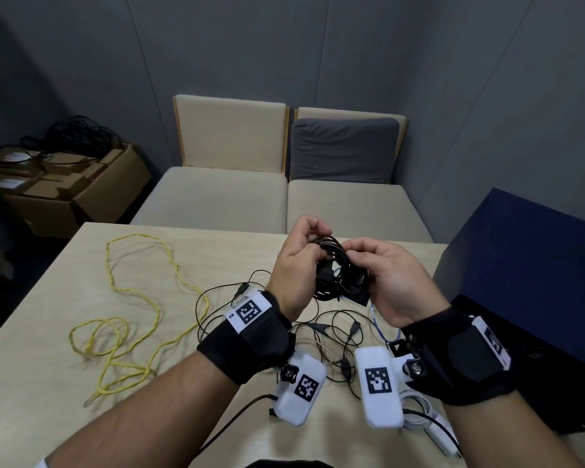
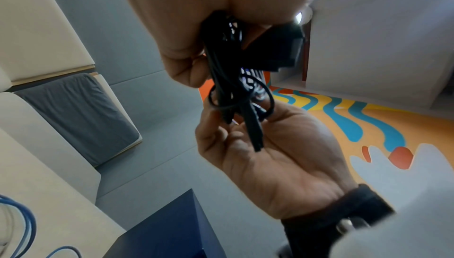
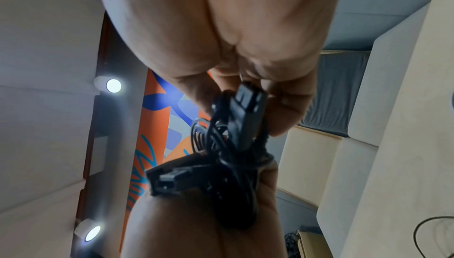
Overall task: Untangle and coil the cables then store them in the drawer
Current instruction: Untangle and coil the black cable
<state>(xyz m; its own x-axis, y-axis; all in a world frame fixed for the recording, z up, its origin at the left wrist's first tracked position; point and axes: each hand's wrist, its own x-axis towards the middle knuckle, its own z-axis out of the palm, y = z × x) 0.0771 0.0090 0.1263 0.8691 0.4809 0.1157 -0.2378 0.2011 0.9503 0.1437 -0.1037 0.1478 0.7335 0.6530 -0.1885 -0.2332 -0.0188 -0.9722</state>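
The coiled black cable (image 1: pixel 334 265) sits between both hands above the table (image 1: pixel 44 298); the left hand (image 1: pixel 296 265) curls around it and the right hand (image 1: pixel 390 282) pinches its other side.

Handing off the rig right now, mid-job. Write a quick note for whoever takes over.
Hands: left hand and right hand both grip the black cable bundle, held above the table.
Done: that bundle is mostly coiled, not stored.
On the table: yellow cable loose and knotted; thin black cables tangled with a blue cable; white cable at the near right.
Left: finish this coil, untangle and coil the rest, store all in the drawer.
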